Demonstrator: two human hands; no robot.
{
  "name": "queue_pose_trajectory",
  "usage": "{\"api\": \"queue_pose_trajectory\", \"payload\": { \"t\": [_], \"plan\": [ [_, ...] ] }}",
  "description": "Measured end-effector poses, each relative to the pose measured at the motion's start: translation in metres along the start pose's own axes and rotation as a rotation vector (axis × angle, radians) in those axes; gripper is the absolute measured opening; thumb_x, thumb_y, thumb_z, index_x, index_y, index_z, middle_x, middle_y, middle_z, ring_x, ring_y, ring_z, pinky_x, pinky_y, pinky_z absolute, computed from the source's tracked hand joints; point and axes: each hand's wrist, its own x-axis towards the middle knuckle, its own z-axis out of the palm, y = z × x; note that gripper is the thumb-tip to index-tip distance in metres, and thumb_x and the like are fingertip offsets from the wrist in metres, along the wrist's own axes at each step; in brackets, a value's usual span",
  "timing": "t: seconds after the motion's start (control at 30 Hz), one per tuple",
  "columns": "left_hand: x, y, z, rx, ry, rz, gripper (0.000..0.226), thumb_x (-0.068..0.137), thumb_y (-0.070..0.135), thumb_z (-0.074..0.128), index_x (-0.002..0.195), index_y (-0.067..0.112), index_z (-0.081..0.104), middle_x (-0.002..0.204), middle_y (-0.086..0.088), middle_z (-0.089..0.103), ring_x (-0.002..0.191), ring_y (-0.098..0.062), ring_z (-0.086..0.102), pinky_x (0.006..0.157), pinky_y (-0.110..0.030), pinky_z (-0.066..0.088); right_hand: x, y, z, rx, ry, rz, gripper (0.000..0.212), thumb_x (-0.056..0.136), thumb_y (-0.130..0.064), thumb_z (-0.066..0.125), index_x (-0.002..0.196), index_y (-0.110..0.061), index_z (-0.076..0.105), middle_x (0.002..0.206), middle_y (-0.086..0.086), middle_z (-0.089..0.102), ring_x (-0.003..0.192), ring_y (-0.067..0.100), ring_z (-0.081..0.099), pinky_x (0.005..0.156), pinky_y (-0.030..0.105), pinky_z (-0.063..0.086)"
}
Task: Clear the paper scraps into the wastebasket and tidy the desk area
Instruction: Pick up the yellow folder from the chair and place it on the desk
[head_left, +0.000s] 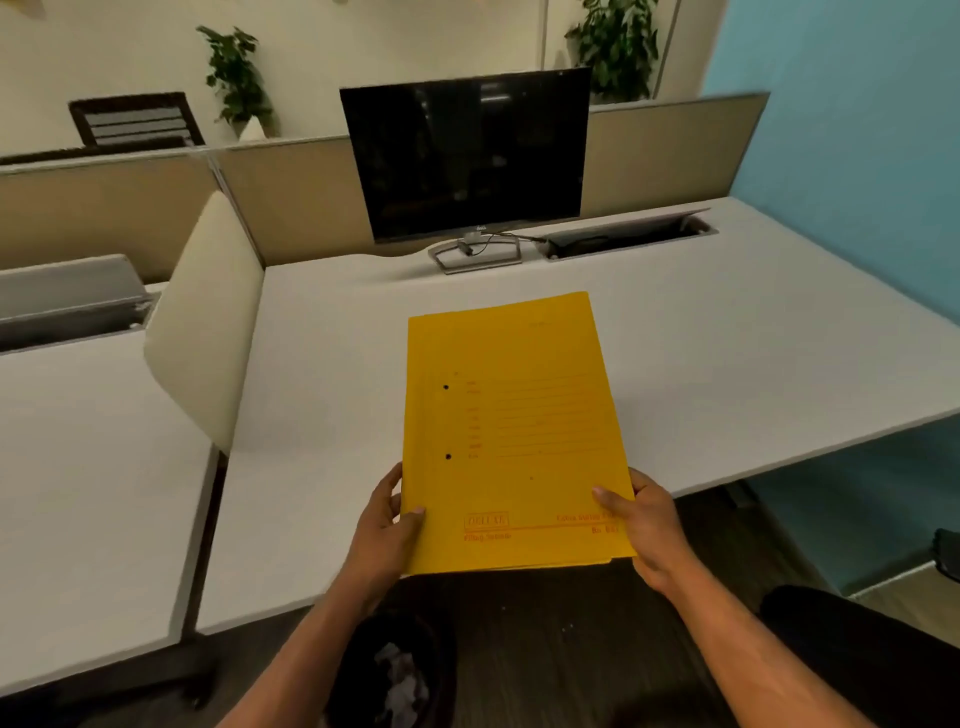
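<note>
A yellow file folder (511, 426) with red print and two punched holes is held over the front edge of the white desk (727, 338). My left hand (387, 525) grips its lower left corner. My right hand (647, 530) grips its lower right corner, thumb on top. Below, on the dark floor between my forearms, stands a black wastebasket (395, 670) with crumpled paper scraps (400, 686) inside.
A dark monitor (465, 156) on a stand sits at the back of the desk, beside an open cable tray (628, 239). A cream divider panel (208, 322) separates a neighbouring desk (88, 493) on the left. A black chair (862, 649) is at lower right.
</note>
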Motion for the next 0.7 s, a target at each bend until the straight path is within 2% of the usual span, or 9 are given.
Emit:
{"api": "queue_pose_trajectory", "payload": {
  "t": [0.07, 0.2, 0.3, 0.43, 0.5, 0.6, 0.7],
  "plan": [
    [0.003, 0.004, 0.000, 0.021, 0.059, 0.013, 0.056, 0.100, 0.020, 0.051, 0.148, 0.034, 0.026, 0.135, 0.000, 0.054, 0.103, -0.012, 0.063, 0.076, -0.024, 0.053, 0.013, -0.005, 0.006, -0.028, -0.032, 0.001, 0.027, 0.089, -0.008, 0.063, 0.114, -0.018, 0.063, 0.115, 0.009, 0.070, 0.106, 0.029, 0.066, 0.092, 0.052, 0.053],
    [0.011, 0.010, -0.008, 0.016, 0.169, 0.009, 0.056, 0.101, 0.021, 0.049, 0.151, 0.032, 0.026, 0.143, -0.005, 0.049, 0.118, -0.030, 0.057, 0.098, -0.050, 0.050, 0.036, -0.008, 0.024, -0.091, -0.062, -0.010, 0.026, 0.089, -0.009, 0.064, 0.112, -0.021, 0.063, 0.115, 0.008, 0.070, 0.104, 0.027, 0.066, 0.091, 0.050, 0.054],
    [0.019, 0.012, -0.023, 0.009, 0.228, -0.017, 0.056, 0.101, 0.019, 0.048, 0.151, 0.031, 0.027, 0.144, -0.007, 0.049, 0.122, -0.032, 0.055, 0.102, -0.057, 0.047, 0.053, -0.008, 0.044, -0.137, -0.097, -0.017, 0.024, 0.089, -0.011, 0.066, 0.109, -0.025, 0.065, 0.114, 0.006, 0.070, 0.102, 0.023, 0.067, 0.088, 0.043, 0.056],
    [0.033, 0.007, -0.051, -0.003, 0.266, -0.016, 0.057, 0.101, 0.016, 0.047, 0.153, 0.028, 0.027, 0.145, -0.008, 0.048, 0.123, -0.032, 0.053, 0.103, -0.058, 0.045, 0.074, -0.006, 0.075, -0.170, -0.122, -0.044, 0.027, 0.087, -0.010, 0.068, 0.107, -0.027, 0.064, 0.111, 0.004, 0.071, 0.098, 0.020, 0.068, 0.083, 0.039, 0.057],
    [0.041, 0.004, -0.063, -0.016, 0.280, -0.025, 0.056, 0.101, 0.017, 0.047, 0.153, 0.027, 0.026, 0.146, -0.008, 0.047, 0.124, -0.032, 0.052, 0.104, -0.058, 0.044, 0.083, -0.004, 0.089, -0.193, -0.116, -0.052, 0.035, 0.085, -0.011, 0.072, 0.115, -0.024, 0.061, 0.112, 0.003, 0.069, 0.100, 0.021, 0.067, 0.084, 0.040, 0.057],
    [0.054, -0.001, -0.081, -0.036, 0.295, -0.034, 0.056, 0.102, 0.015, 0.046, 0.153, 0.025, 0.027, 0.148, -0.008, 0.045, 0.126, -0.032, 0.050, 0.105, -0.057, 0.043, 0.095, -0.002, 0.111, -0.225, -0.110, -0.058, 0.051, 0.082, -0.010, 0.074, 0.127, -0.020, 0.053, 0.114, 0.003, 0.065, 0.098, 0.018, 0.065, 0.075, 0.030, 0.056],
    [0.064, -0.005, -0.097, -0.053, 0.317, -0.049, 0.056, 0.102, 0.013, 0.046, 0.153, 0.024, 0.027, 0.148, -0.009, 0.044, 0.127, -0.032, 0.050, 0.105, -0.055, 0.043, 0.106, 0.001, 0.133, -0.246, -0.122, -0.052, 0.055, 0.083, -0.008, 0.073, 0.132, -0.018, 0.051, 0.115, 0.003, 0.064, 0.097, 0.018, 0.065, 0.072, 0.028, 0.055]
  ]
}}
